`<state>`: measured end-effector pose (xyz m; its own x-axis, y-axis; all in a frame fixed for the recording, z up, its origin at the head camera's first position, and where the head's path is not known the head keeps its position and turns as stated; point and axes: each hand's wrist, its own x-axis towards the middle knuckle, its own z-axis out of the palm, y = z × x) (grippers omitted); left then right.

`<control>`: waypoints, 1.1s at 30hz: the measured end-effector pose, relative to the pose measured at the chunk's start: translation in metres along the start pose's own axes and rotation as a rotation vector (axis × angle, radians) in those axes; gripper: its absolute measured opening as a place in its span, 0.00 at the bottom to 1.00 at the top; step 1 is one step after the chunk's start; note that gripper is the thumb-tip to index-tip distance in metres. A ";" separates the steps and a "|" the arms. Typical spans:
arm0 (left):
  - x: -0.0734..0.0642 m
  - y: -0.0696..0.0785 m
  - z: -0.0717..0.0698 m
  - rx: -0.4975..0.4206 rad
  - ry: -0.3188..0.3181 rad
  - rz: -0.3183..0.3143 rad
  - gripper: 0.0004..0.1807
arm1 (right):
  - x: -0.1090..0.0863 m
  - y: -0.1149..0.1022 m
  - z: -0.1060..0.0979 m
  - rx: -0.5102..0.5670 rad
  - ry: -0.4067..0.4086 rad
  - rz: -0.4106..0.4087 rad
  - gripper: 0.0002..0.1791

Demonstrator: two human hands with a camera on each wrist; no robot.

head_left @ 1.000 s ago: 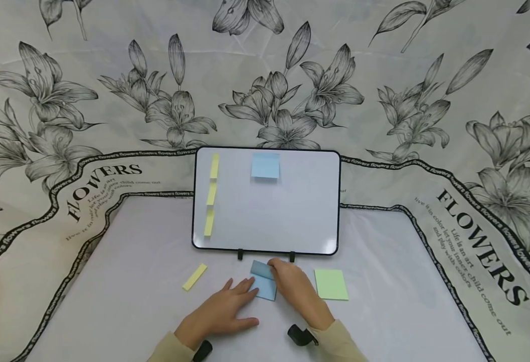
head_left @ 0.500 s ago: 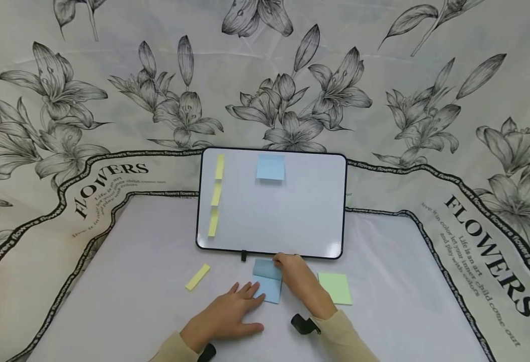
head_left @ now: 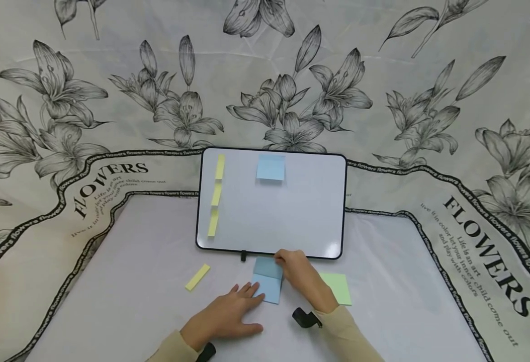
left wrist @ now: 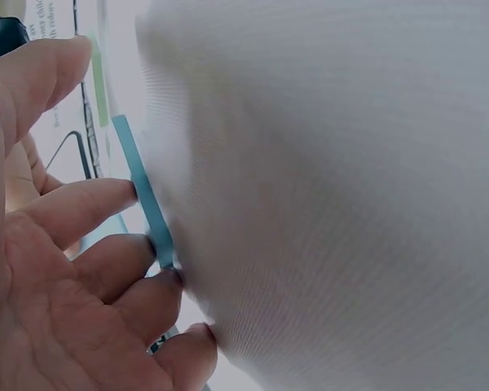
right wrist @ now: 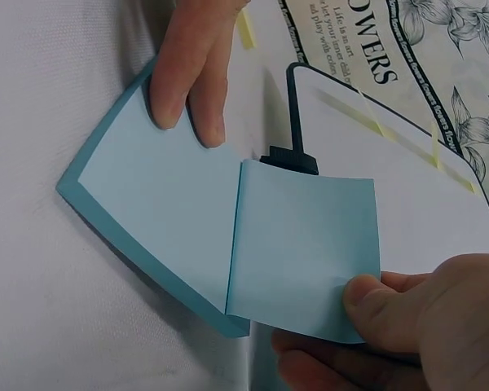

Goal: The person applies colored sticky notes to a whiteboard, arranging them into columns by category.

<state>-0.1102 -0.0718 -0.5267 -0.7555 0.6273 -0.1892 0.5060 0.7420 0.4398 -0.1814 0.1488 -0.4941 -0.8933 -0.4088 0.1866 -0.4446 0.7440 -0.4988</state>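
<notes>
A pad of blue sticky notes (head_left: 270,291) lies on the white cloth just in front of the whiteboard (head_left: 269,211). My left hand (head_left: 229,314) is spread, with its fingertips resting on the left edge of the pad. With thumb and fingers, my right hand (head_left: 303,279) pinches a corner of the pad's top sheet (right wrist: 306,248). That sheet is lifted and folded away, joined to the pad (right wrist: 163,195) along one edge in the right wrist view. The left wrist view shows the pad's side (left wrist: 143,191) against the left fingertips.
On the whiteboard are a blue sticky note (head_left: 271,167) near the top and yellow strips (head_left: 216,193) down the left side. A loose yellow strip pad (head_left: 197,277) lies to the left. A green sticky-note pad (head_left: 339,289) sits to the right, partly behind my right wrist.
My right hand has raised the sheet slightly farther toward the whiteboard. My left hand stays on the pad. The head view has shifted a little.
</notes>
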 end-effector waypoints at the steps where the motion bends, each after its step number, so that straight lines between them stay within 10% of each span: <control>1: 0.000 0.000 0.000 -0.004 -0.006 -0.002 0.41 | 0.001 0.000 0.000 -0.002 0.001 0.003 0.07; 33: -0.001 -0.002 -0.003 -0.027 -0.024 0.015 0.39 | 0.029 0.008 -0.038 -0.014 0.110 -0.061 0.05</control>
<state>-0.1119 -0.0742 -0.5251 -0.7374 0.6443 -0.2029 0.5059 0.7258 0.4662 -0.2128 0.1626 -0.4605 -0.8661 -0.3935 0.3081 -0.4983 0.7274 -0.4718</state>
